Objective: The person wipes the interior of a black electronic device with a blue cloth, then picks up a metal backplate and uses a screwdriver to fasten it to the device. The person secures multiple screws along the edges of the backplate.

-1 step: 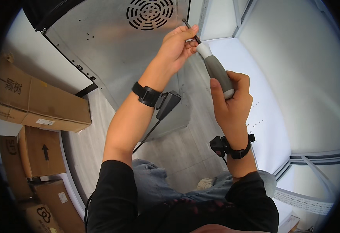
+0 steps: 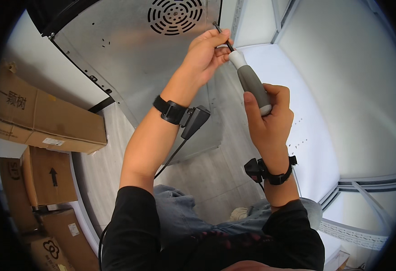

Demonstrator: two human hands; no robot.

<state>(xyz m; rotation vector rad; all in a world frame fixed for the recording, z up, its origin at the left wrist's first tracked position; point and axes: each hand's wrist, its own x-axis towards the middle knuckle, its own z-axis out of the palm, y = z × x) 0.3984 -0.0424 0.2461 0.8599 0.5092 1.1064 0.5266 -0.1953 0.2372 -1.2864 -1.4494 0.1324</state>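
Observation:
A screwdriver with a grey handle and a dark shaft slants up and to the left. Its tip meets a small screw head, or sits right at it, near the right edge of a metal panel. My left hand pinches the shaft between thumb and fingers, close to the panel. Around the lower end of the handle, the fingers and thumb of my right hand are closed. The slotted round vent lies left of the tip. Whether the bit is seated in the screw is too small to tell.
On the right, a white surface carries several tiny screw-like pieces. Cardboard boxes are stacked at the left. Metal frame bars stand at the right. A cable hangs from the strapped device on my left wrist.

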